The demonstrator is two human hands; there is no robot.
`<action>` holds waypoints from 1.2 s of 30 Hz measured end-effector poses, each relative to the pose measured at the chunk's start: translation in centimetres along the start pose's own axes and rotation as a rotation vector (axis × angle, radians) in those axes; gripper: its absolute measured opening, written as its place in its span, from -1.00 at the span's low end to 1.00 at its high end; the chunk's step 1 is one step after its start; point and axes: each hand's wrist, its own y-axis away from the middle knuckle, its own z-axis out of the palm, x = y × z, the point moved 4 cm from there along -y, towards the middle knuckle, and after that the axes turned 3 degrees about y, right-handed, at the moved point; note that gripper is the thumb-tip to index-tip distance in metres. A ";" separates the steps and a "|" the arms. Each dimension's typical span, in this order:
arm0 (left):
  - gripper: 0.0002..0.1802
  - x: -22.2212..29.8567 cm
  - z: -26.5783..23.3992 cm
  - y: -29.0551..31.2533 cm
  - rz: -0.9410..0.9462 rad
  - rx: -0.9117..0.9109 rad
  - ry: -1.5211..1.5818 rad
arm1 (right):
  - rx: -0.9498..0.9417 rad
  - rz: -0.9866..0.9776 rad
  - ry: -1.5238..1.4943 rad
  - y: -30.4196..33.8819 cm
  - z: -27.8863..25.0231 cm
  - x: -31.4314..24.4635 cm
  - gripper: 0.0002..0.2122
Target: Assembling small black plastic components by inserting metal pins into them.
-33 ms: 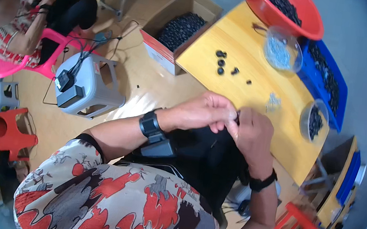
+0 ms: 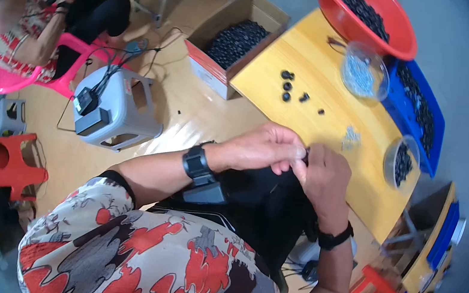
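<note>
Lap: dark trousers (image 2: 251, 194), nearest, below the hands.
Left hand (image 2: 267, 148): out ahead of the lap, thumb + fingertips pinched narrow on a small dark part (image 2: 306, 154).
Right hand (image 2: 327, 175): facing it, fingers bent, thumb up vs. them, same narrow pinch on the same piece; inner fingers hidden, so exact contact n/a.
Held piece: btwn the two sets of fingertips, in the air by the table's near edge; mostly covered, can't tell shape or if it's 1 pc or 2.
Step in hand: prob. fitting or working the sm. piece w/ both hands, mid-job by the look of it.
Next move: I'd say it calls for a steady pinch on one side + small push or twist on the other, then a check of the fit.
Table (image 2: 268, 85): just beyond the hands, running far left to near right.
Loose bits: clear bits (image 2: 352, 138) in a sm. pile toward the middle; black parts (image 2: 287, 86) farther, to the left.
Tubs: black-filled tub (image 2: 389, 165) at right; blue-bits tub (image 2: 383, 84) farther back.
Blue tray (image 2: 398, 108): along the right side, dark pcs inside.
Cardboard box (image 2: 206, 72): on floor, left of table, lots of black pcs.
Red basin (image 2: 399, 45): far end, black pcs inside.
</note>
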 end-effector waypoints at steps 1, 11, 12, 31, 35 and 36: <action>-0.75 0.2 0.2 0.0 0.012 -0.008 0.007 | -0.040 0.024 0.048 0.4 0.0 -0.2 -0.69; -0.76 1.1 0.7 0.3 -0.010 -0.004 -0.106 | -0.030 0.011 0.052 0.1 -0.7 -0.4 -0.73; -0.76 1.2 0.8 0.3 -0.007 -0.014 -0.101 | -0.028 0.001 0.042 0.0 -0.7 -0.6 -0.73; -0.77 1.3 0.9 0.2 0.130 0.087 -0.055 | -0.093 0.062 0.071 -0.7 -1.4 -1.0 -0.58; -0.77 1.4 1.1 0.4 0.136 0.045 -0.087 | -0.099 0.121 0.101 -0.5 -1.8 -1.3 -0.60; -0.77 1.5 1.2 0.5 0.135 0.041 -0.087 | -0.137 0.130 0.101 -0.8 -1.9 -1.1 -0.59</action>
